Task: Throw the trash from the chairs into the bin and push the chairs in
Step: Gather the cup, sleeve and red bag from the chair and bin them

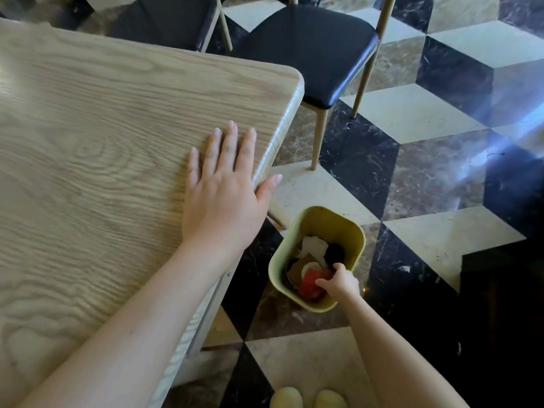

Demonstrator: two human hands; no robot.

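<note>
A small yellow bin (347, 228) stands on the floor beside the table's near corner. Inside lie white paper, brown cardboard, something dark and a red cup (309, 285). My right hand (341, 282) reaches down into the bin with its fingers closed around the red cup. My left hand (226, 189) lies flat on the wooden table (103, 148) at its right edge, fingers spread, thumb over the edge, holding nothing. A chair with a black seat (312, 54) stands past the table corner, pulled out; no trash shows on its seat.
A second black-seated chair (164, 19) stands at the far side of the table, partly tucked under. The floor is patterned marble tile in cream, brown and black. My two yellow slippers (307, 399) show at the bottom edge.
</note>
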